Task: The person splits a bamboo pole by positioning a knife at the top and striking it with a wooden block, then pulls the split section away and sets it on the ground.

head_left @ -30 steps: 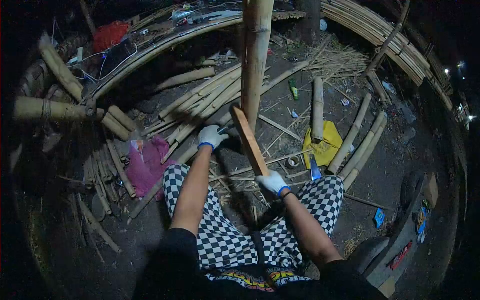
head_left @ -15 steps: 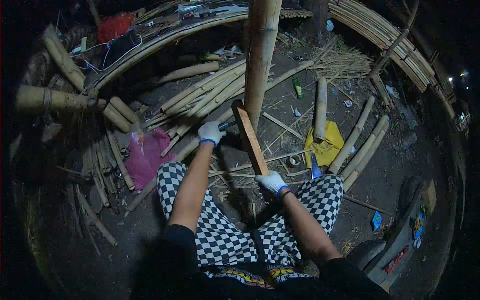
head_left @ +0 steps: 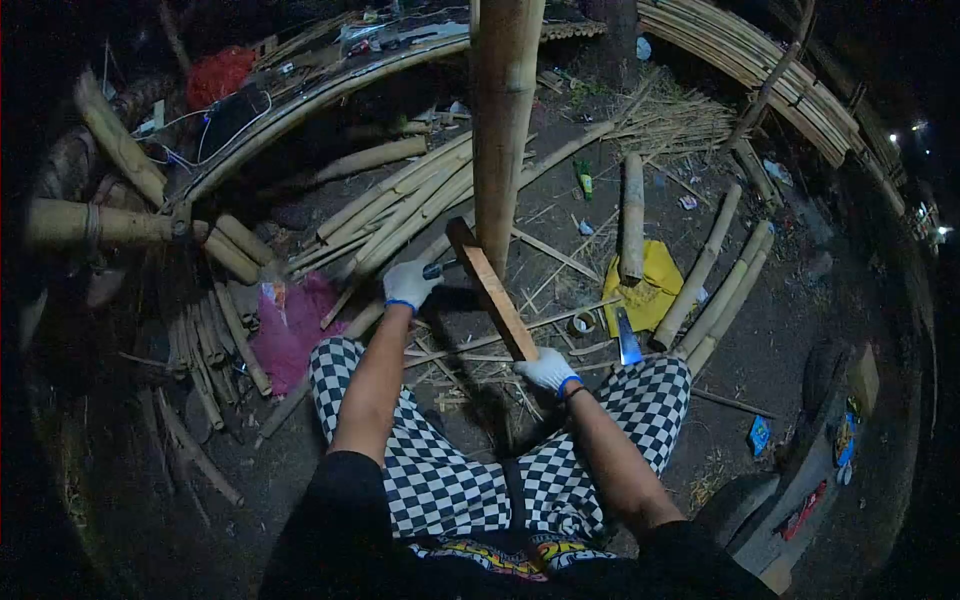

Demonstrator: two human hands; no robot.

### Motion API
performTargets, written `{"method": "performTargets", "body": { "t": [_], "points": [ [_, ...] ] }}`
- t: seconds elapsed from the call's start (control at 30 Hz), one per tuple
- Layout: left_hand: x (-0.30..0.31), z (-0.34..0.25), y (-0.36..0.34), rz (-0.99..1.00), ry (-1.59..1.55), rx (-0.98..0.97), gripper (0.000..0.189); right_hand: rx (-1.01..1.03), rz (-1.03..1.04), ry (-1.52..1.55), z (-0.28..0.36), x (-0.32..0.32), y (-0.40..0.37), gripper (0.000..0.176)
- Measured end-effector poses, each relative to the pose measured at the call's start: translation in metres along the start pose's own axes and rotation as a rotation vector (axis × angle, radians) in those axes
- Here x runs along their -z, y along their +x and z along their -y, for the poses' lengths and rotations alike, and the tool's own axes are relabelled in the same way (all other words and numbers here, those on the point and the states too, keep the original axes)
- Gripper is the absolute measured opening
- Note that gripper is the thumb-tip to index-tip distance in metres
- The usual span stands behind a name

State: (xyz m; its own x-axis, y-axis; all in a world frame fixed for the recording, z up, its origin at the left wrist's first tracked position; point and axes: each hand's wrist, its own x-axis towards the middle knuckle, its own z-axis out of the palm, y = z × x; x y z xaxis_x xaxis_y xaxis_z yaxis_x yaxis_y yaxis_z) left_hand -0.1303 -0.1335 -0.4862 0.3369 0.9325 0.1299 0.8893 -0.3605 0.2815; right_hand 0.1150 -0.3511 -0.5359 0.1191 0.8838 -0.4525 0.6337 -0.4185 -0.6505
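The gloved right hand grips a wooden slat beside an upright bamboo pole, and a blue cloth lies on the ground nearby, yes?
Not quite: the head view shows the cloth is yellow, not blue. The right hand does grip the wooden slat beside the bamboo pole.

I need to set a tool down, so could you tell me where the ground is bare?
Bare dirt lies right of the three poles, up to the blue packet. Bamboo splinters, the pink cloth and offcuts crowd the ground elsewhere.

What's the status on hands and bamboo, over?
Left hand grips small tool at upright bamboo pole. Right hand grips wooden bat, tip near pole. Loose bamboo strips underfoot.
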Motion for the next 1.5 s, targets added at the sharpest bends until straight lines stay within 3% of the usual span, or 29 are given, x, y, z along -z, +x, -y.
{"method": "performTargets", "body": {
  "t": [0.2, 0.37, 0.47, 0.57, 0.67, 0.93, 1.03, 1.13, 1.23, 1.5],
  "points": [
    [-0.018, 0.018, 0.007, 0.048, 0.046, 0.069, 0.036, -0.018, -0.001, -0.088, 0.008, 0.000, -0.002, 0.065],
    [-0.016, 0.008, 0.009, -0.066, 0.066, 0.065, 0.035, 0.080, -0.074, -0.078, 0.011, -0.005, -0.005, 0.058],
    [-0.020, 0.006, 0.011, -0.062, 0.080, 0.059, 0.032, -0.013, 0.011, 0.076, 0.012, -0.001, -0.010, 0.058],
    [-0.026, 0.009, 0.018, 0.016, 0.088, 0.041, 0.039, -0.011, -0.023, 0.007, 0.010, 0.003, -0.009, 0.059],
    [-0.021, 0.003, 0.015, 0.008, 0.128, 0.015, 0.033, -0.019, -0.008, -0.097, 0.006, 0.005, -0.005, 0.059],
    [-0.024, 0.010, 0.012, -0.028, 0.107, -0.026, 0.031, -0.035, -0.001, -0.059, 0.018, 0.017, -0.025, 0.054],
    [-0.020, 0.011, 0.008, -0.014, 0.129, -0.034, 0.030, 0.012, 0.000, 0.053, 0.006, 0.006, -0.015, 0.062],
    [-0.017, 0.013, 0.009, 0.044, 0.113, 0.004, 0.030, -0.050, 0.021, -0.032, 0.013, 0.009, -0.015, 0.051],
    [-0.019, 0.015, 0.011, 0.033, 0.104, -0.010, 0.033, -0.068, 0.020, 0.043, 0.030, 0.016, -0.029, 0.052],
    [-0.005, 0.003, 0.014, 0.142, 0.092, -0.015, 0.043, -0.024, 0.007, 0.080, -0.015, -0.005, -0.002, 0.049]
  ]
}}
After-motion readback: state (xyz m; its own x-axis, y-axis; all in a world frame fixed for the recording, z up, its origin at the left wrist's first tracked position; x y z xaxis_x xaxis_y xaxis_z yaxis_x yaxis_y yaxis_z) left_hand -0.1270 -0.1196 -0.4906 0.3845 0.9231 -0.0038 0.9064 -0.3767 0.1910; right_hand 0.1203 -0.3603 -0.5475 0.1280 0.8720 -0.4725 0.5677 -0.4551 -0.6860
